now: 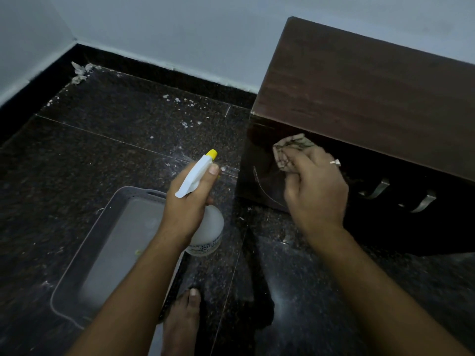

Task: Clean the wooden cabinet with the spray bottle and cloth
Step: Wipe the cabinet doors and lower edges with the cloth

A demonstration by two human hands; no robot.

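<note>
The dark wooden cabinet [372, 80] stands against the wall at the right, its front face in shadow with two metal handles [375, 190]. My right hand [316, 186] is closed on a crumpled beige cloth [290, 147] and presses it against the cabinet's front near the left corner. My left hand [190, 199] grips a white spray bottle [205, 227] with a yellow nozzle tip, held above the floor to the left of the cabinet, nozzle pointing up and away.
A grey plastic tray [108, 242] lies on the dark speckled floor [115, 150] under my left arm. My bare foot [183, 322] is at the bottom centre. White debris lies near the corner of the wall [79, 70].
</note>
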